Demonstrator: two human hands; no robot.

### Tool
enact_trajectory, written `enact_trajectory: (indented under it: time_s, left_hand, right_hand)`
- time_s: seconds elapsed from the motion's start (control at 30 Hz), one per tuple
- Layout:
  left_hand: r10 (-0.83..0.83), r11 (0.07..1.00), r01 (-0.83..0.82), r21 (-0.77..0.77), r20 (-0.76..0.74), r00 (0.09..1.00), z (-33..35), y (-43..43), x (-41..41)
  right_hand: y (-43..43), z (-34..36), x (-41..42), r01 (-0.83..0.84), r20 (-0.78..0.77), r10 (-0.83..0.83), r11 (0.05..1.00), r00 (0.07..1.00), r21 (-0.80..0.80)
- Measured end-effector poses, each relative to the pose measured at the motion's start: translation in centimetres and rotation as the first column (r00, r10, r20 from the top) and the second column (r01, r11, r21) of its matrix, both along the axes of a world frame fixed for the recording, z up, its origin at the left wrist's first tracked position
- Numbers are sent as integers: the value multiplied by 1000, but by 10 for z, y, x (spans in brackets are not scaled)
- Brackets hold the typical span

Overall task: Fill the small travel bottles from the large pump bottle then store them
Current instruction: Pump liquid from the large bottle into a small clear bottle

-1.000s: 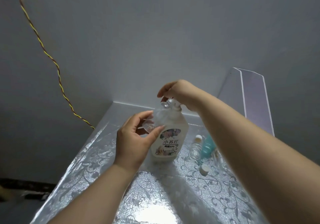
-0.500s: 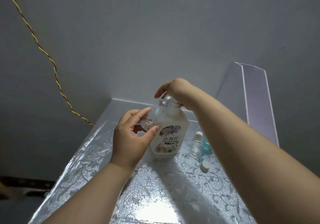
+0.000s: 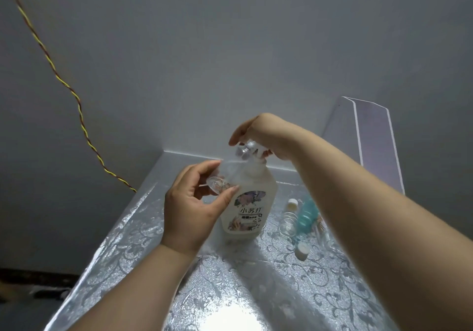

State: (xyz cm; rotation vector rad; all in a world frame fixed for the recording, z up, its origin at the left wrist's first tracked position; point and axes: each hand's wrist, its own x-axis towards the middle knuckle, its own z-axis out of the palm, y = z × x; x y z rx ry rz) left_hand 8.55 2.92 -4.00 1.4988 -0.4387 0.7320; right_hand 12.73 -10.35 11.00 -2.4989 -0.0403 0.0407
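Standing upright, pump bottle — travel bottle tilted, mouth up toward nozzle

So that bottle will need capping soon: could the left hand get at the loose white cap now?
Probably not: the left hand holds the small clear bottle, and the pump bottle stands between it and the white cap beside the right forearm.

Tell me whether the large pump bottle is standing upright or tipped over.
Upright: the pump bottle stands on its base on the table, pump head on top.
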Motion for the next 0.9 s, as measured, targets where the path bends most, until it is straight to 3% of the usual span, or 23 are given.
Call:
enact_trajectory:
  time_s: [0.17, 0.33, 0.63, 0.8, 0.9]
  left_hand:
    - [-6, 1000, 6, -7, -32, 999, -5, -1, 2]
    - [5, 1000, -4, 16, -47, 999, -7, 0, 1]
    - [6, 1000, -6, 15, -19, 1000, -2, -1, 0]
    - [29, 999, -29, 42, 1, 1000, 1, -1, 0]
    - [40, 999, -40, 36, 17, 999, 1, -1, -1]
  right_hand:
    - [2, -9, 6, 24, -52, -23, 1000, 998, 14]
    - [5, -12, 6, 35, -108, -44, 996, 993, -85]
    - [-4, -8, 4, 84, -56, -82, 996, 995, 17]
    - [-4, 17, 0, 39, 12, -38, 999, 999, -38]
    - [5, 18, -1, 32, 1, -32, 987, 999, -159]
